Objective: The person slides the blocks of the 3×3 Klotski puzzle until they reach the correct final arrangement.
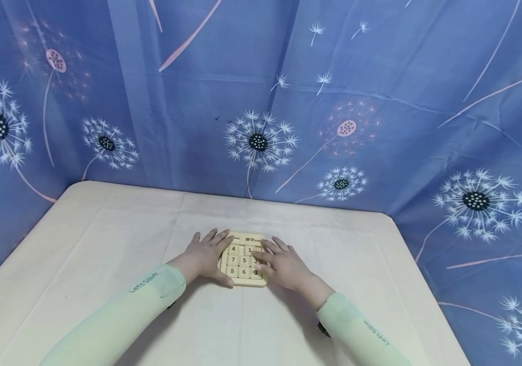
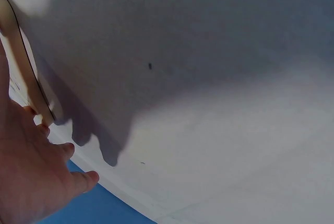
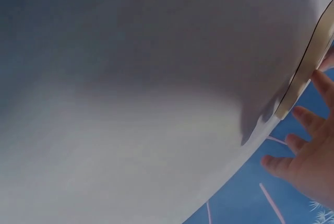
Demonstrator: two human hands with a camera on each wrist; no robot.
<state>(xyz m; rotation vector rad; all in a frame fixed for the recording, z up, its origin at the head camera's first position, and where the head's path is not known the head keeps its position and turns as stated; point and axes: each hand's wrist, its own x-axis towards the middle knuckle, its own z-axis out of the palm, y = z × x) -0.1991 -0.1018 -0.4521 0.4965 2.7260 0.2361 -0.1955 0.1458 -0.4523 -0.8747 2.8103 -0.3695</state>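
The left hand [image 1: 205, 255] grips the left side of a yellow number puzzle [image 1: 243, 283], thumb at its near corner; the right hand [image 1: 288, 267], fingers extended, touches the right-hand tiles [image 1: 255, 275]. The puzzle is near the middle of a pale, faintly creased table [image 1: 123, 244] with rounded far corners. Blue fabric [image 1: 197, 127], printed with dandelions [image 1: 258, 142], hangs behind and at both sides.

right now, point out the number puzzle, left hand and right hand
number puzzle [image 1: 244, 260]: head view, centre of its face
left hand [image 1: 205, 256]: head view, back of hand
right hand [image 1: 287, 266]: head view, back of hand
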